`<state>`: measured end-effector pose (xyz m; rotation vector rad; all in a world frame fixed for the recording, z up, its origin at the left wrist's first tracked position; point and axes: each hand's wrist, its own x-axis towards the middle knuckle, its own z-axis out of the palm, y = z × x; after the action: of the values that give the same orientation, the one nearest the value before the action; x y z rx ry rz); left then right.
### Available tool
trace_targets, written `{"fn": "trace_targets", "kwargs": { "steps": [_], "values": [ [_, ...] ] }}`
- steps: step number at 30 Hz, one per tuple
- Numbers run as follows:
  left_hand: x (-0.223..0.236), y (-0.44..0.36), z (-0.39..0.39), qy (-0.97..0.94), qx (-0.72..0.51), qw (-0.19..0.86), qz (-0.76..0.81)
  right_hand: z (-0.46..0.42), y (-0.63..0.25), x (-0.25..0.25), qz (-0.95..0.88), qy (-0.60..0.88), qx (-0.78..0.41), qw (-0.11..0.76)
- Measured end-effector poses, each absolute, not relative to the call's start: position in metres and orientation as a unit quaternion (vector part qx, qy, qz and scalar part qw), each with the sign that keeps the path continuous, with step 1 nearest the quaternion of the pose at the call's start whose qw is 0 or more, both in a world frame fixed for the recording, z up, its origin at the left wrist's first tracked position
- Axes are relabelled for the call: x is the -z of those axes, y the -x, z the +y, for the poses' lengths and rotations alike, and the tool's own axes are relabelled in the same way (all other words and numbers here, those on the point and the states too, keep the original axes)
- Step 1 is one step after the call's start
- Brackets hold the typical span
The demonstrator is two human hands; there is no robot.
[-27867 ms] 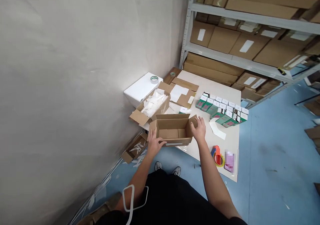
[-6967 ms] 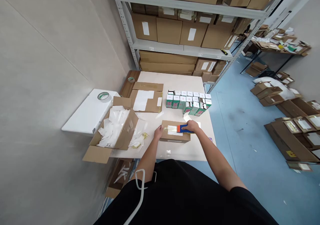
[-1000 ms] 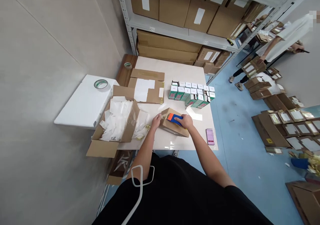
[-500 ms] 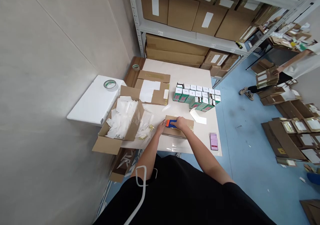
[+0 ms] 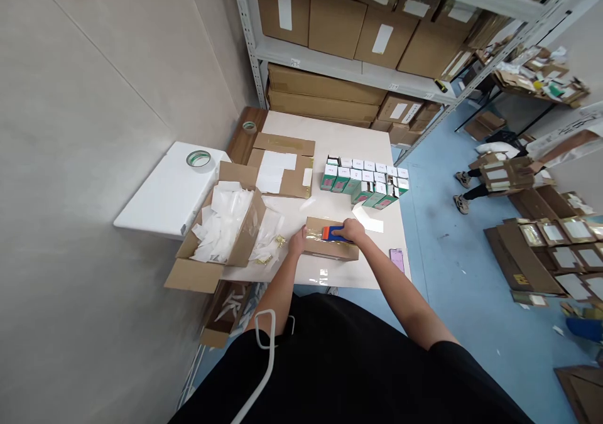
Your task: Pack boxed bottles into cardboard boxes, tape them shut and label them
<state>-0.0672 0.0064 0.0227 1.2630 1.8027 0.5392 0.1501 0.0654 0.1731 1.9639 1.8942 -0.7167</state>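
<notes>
A small closed cardboard box (image 5: 325, 249) lies flat on the white table (image 5: 348, 141) in front of me. My right hand (image 5: 352, 230) is closed round an orange and blue tape dispenser (image 5: 333, 233) pressed on the box's top. My left hand (image 5: 298, 242) holds the box's left end, fingers curled against it. A strip of clear tape runs along the box's top.
An open carton of white bags (image 5: 221, 232) stands at the left, with a white board (image 5: 164, 188) and tape roll (image 5: 198, 158) behind. Flat cardboard (image 5: 282, 169), green and white small boxes (image 5: 365, 181), a phone (image 5: 397, 261). Shelves of cartons (image 5: 339, 22) behind. A person (image 5: 499, 173) stands at the right.
The box was tilted up on an edge a second ago and now lies flat. My right hand has slid the tape dispenser a little to the right along its top.
</notes>
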Motion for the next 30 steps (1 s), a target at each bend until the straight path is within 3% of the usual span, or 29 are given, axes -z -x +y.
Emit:
{"fn": "trace_targets", "kwargs": {
  "steps": [30],
  "values": [
    [-0.027, 0.067, 0.009, -0.537, -0.115, 0.359, 0.755, 0.039, -0.237, -0.179, 0.610, -0.733, 0.260, 0.149]
  ]
}}
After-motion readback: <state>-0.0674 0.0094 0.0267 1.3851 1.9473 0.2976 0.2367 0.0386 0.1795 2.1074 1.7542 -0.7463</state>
